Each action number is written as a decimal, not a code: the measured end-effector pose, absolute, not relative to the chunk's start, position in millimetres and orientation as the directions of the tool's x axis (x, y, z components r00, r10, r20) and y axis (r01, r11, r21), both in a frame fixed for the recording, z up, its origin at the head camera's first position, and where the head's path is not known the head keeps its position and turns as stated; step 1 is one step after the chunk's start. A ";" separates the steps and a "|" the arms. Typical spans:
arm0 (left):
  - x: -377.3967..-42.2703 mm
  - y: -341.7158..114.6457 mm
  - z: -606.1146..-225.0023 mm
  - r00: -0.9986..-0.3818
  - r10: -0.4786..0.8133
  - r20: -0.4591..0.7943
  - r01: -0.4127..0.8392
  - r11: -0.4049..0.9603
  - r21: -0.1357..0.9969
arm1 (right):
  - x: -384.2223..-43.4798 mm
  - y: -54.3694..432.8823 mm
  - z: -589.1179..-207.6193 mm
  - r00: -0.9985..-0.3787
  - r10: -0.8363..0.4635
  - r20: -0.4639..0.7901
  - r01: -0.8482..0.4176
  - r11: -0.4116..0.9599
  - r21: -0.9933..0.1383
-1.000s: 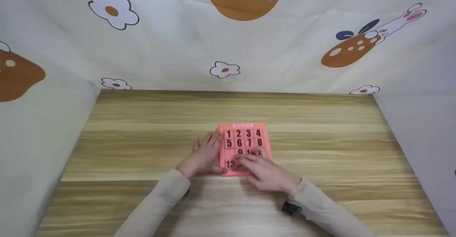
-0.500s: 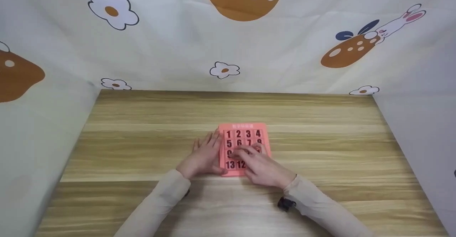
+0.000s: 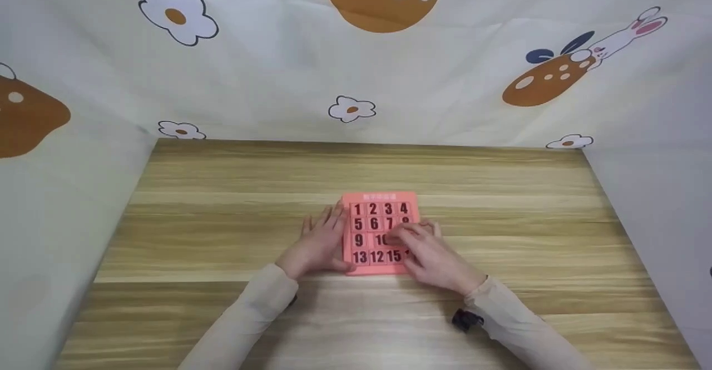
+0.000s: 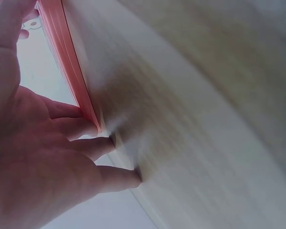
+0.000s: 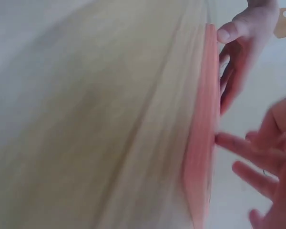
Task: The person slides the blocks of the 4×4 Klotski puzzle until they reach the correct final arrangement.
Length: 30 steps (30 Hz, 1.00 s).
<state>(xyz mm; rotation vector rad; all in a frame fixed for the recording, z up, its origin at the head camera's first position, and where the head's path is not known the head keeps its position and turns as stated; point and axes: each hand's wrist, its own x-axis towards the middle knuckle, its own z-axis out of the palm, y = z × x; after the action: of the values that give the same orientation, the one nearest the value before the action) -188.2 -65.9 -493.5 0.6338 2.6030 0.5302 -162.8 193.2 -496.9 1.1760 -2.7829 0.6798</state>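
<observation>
A pink sliding number puzzle lies flat on the wooden table. My left hand rests along its left side, fingers straight and spread, thumb at the lower left corner. In the left wrist view some of those fingertips touch the tabletop beside the puzzle's edge. Over the right part of the puzzle is my right hand, a fingertip touching the third row just right of the 10 tile. A narrow gap separates 10 from the 9 tile. The bottom row reads 13, 12, 15; its last tile is mostly covered.
The wood-grain table extends around the puzzle on all sides. A pale cloth printed with flowers and carrots rises behind it and along both sides. A small black device sits at the right wrist.
The 9 tile has slid left into the third row's first place, and 10 has shifted left after it. My right hand has moved right, uncovering 12 and 15. The left hand stays put.
</observation>
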 end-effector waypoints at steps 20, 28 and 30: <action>-188.5 -66.1 -495.0 -0.814 0.495 -0.304 0.327 0.823 0.465 | -162.4 236.4 -496.5 -0.799 -0.562 0.214 -0.600 0.725 -0.337; -188.2 -67.9 -495.3 -0.811 0.501 -0.302 0.331 0.818 0.470 | -163.9 228.5 -496.4 -0.709 -0.688 0.153 -0.683 0.616 -0.392; -188.2 -67.8 -494.6 -0.811 0.497 -0.308 0.326 0.821 0.469 | -164.6 230.3 -495.8 -0.701 -0.690 0.181 -0.689 0.590 -0.420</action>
<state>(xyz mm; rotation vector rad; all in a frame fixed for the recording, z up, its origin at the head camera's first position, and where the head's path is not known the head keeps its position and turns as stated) -188.2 -67.8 -494.6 0.6139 2.5815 0.5584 -164.6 230.3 -495.8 1.2152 -2.8023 0.7390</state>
